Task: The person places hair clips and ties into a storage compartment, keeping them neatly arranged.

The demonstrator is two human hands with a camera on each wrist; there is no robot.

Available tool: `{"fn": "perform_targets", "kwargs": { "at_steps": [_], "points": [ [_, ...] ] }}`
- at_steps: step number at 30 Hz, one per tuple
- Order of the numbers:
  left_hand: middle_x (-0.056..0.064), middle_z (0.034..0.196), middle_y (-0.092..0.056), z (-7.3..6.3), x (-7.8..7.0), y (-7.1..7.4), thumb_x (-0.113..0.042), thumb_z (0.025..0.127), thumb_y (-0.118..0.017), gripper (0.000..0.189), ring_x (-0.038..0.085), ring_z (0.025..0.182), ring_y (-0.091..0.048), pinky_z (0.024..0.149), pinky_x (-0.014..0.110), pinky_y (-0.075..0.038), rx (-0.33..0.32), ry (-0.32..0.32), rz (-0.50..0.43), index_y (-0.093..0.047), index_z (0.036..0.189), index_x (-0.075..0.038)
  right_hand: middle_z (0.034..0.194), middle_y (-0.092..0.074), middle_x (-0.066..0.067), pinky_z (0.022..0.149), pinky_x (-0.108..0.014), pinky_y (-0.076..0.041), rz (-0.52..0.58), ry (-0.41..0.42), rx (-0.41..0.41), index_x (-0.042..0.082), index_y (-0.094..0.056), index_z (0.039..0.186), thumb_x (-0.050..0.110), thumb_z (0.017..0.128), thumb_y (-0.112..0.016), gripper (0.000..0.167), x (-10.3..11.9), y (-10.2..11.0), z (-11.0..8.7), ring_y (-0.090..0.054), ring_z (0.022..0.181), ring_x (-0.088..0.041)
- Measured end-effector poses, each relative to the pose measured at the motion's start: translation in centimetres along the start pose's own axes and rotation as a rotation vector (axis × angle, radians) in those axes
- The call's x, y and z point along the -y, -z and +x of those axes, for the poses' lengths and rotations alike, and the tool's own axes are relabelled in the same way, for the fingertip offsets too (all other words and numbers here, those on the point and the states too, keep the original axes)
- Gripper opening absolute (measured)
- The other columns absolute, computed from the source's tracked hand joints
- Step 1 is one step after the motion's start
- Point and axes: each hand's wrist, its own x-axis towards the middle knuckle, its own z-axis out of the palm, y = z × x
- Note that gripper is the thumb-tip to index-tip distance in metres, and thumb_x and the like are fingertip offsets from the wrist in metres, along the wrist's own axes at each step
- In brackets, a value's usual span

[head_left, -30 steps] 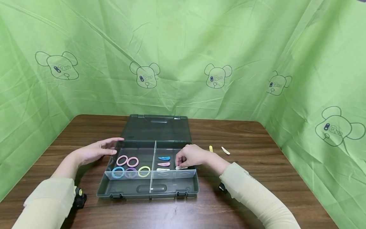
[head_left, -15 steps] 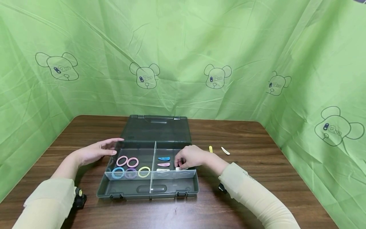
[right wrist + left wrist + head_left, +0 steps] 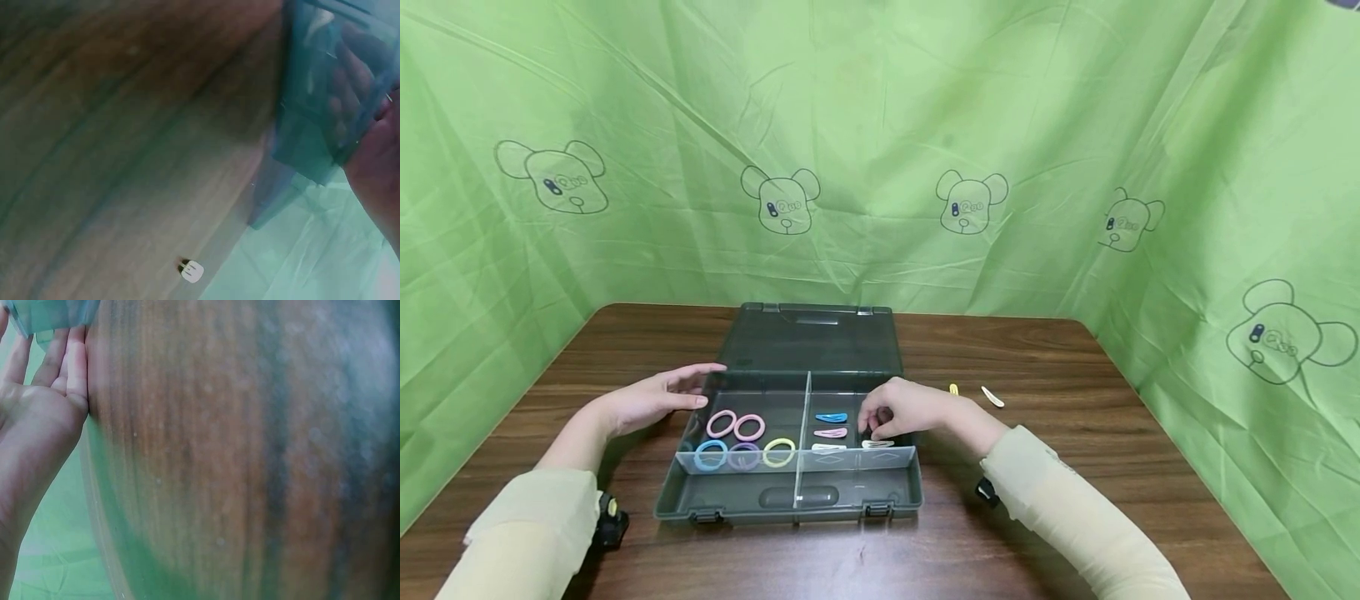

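A dark translucent divided case [image 3: 745, 500] lies with its lid folded back. My left hand [image 3: 658, 398] rests against its left wall, fingers stretched toward the back corner; in the left wrist view, straight fingers [image 3: 76, 369] meet the case's edge. Over the right compartment is my right hand [image 3: 901, 410], fingers loosely bent, fingertips just above a white snap hair clip [image 3: 877, 444]. Left of it, a blue hair clip [image 3: 831, 417], a pink one and another white one lie in a column. In the right wrist view, the right hand shows partly through the case wall.
Several ring-shaped hair ties, such as the yellow one [image 3: 779, 452], lie in the left compartment. A yellow clip [image 3: 953, 389] and a white clip [image 3: 992, 397] lie on the wooden table [image 3: 1037, 467] to the right. A green curtain [image 3: 880, 100] stands behind.
The right fingers have lifted slightly off the white hair clip, which now shows along its length in the case. The left hand has stayed at the case's left wall.
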Motion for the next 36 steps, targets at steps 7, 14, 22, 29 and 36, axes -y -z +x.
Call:
{"fn": "perform_targets", "kwargs": {
  "at_steps": [7, 14, 22, 29, 36],
  "points": [
    [0.016, 0.151, -0.025, 0.1, 0.0, 0.0, -0.014, 0.096, -0.052, 0.057, 0.036, 0.137, -0.018, 0.103, 0.035, -0.029, 0.002, 0.0, 0.001, -0.029, 0.148, -0.018, 0.083, -0.064, 0.005, 0.069, -0.022, -0.05, 0.055, 0.04, -0.05, 0.008, -0.069, 0.096, 0.01, 0.083, -0.072, 0.014, 0.1, 1.4, -0.9, -0.055, 0.075, -0.001],
    [0.017, 0.15, -0.026, 0.2, -0.2, -0.1, -0.013, 0.096, -0.052, 0.056, 0.032, 0.135, -0.025, 0.099, 0.026, -0.034, 0.0, -0.002, -0.006, -0.03, 0.147, -0.018, 0.089, -0.068, -0.002, 0.066, -0.024, -0.05, 0.041, 0.046, -0.094, 0.012, -0.069, 0.097, 0.01, 0.083, -0.072, 0.014, 0.5, 3.2, -2.5, -0.056, 0.076, -0.002],
    [0.017, 0.15, -0.027, 0.1, -0.1, -0.1, -0.013, 0.096, -0.053, 0.057, 0.017, 0.128, -0.034, 0.094, 0.019, -0.035, -0.001, 0.004, -0.006, -0.029, 0.148, -0.017, 0.092, -0.068, -0.001, 0.066, -0.03, -0.051, 0.032, 0.005, -0.14, 0.019, -0.069, 0.097, 0.013, 0.082, -0.072, 0.016, 0.1, 4.3, -4.6, -0.058, 0.077, -0.003],
    [0.016, 0.15, -0.026, 0.1, 0.0, -0.1, -0.013, 0.096, -0.053, 0.058, 0.015, 0.128, -0.033, 0.093, 0.018, -0.035, -0.002, 0.004, -0.01, -0.029, 0.148, -0.017, 0.088, -0.066, 0.004, 0.067, -0.034, -0.052, 0.009, 0.005, -0.199, 0.014, -0.069, 0.096, 0.012, 0.082, -0.072, 0.014, -0.7, 4.8, -6.7, -0.058, 0.076, -0.004],
    [0.017, 0.15, -0.026, 0.1, -0.1, -0.2, -0.014, 0.095, -0.053, 0.058, 0.03, 0.134, -0.025, 0.094, 0.019, -0.035, -0.004, 0.002, -0.002, -0.029, 0.147, -0.017, 0.092, -0.067, 0.0, 0.073, -0.033, -0.053, 0.013, -0.067, -0.251, 0.017, -0.069, 0.095, 0.007, 0.082, -0.072, 0.017, -1.4, 5.7, -9.1, -0.062, 0.082, -0.014]
  ]
}}
